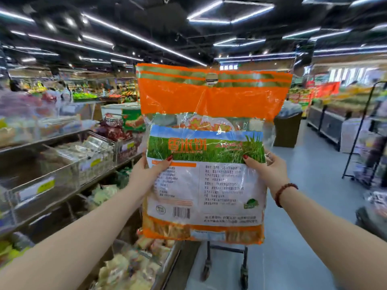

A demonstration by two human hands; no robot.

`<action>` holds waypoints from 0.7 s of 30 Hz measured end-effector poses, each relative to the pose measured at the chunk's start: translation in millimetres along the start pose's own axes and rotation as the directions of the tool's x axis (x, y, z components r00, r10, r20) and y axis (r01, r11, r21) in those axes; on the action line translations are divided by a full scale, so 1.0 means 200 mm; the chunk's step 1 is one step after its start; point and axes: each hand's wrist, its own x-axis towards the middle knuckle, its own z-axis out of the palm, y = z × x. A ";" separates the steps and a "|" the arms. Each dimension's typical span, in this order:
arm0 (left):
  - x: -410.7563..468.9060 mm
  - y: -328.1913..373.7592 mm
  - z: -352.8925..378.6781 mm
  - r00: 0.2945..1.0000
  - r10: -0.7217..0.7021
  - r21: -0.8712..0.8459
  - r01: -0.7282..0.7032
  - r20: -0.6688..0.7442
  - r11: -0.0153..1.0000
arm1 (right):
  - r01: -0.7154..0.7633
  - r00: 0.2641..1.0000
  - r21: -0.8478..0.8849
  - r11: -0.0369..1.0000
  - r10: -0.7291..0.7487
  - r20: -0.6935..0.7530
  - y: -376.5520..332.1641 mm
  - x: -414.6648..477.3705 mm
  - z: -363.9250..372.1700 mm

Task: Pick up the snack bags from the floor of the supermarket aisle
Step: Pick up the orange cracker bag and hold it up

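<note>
A large orange snack bag (209,101) with a green rice-field picture and a white label panel is held upright in front of me at chest height. My left hand (149,170) grips its left edge, thumb on the front. On the right edge sits my right hand (267,170), thumb also on the front, with a bead bracelet on its wrist. The bag's back faces me, showing a barcode. Its lower part is see-through and shows packed snacks. No other bag on the floor is visible.
Shelves with wire bins of packaged snacks (88,155) run along the left. A wheeled cart frame (226,264) stands on the grey floor below the bag. A black rack (364,132) stands at right, produce displays and several shoppers far back.
</note>
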 end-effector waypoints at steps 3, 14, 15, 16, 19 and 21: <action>0.25 -0.04 0.11 0.999 0.031 0.014 -0.031 0.032 0.999 | 0.003 0.999 -0.054 0.999 -0.006 -0.051 0.04 0.21 0.02; 1.27 -0.34 0.70 0.997 -0.009 -0.026 0.011 0.078 1.000 | -0.016 0.990 -0.071 0.997 0.006 -0.139 0.33 1.23 -0.03; 1.38 -0.36 0.76 0.997 -0.019 -0.027 0.021 0.074 0.999 | -0.020 0.990 -0.065 0.998 0.011 -0.140 0.34 1.33 -0.04; 1.47 -0.36 0.82 0.997 -0.024 -0.030 0.026 0.080 0.999 | -0.021 0.990 -0.065 0.998 0.012 -0.140 0.36 1.44 -0.05; 1.70 -0.36 1.01 0.998 0.006 -0.029 -0.004 0.068 1.000 | -0.003 0.989 -0.093 0.996 -0.011 -0.145 0.38 1.73 -0.08; 1.86 -0.36 1.11 0.997 0.030 -0.030 -0.028 0.070 0.999 | 0.005 0.987 -0.097 0.995 -0.021 -0.157 0.40 1.92 -0.10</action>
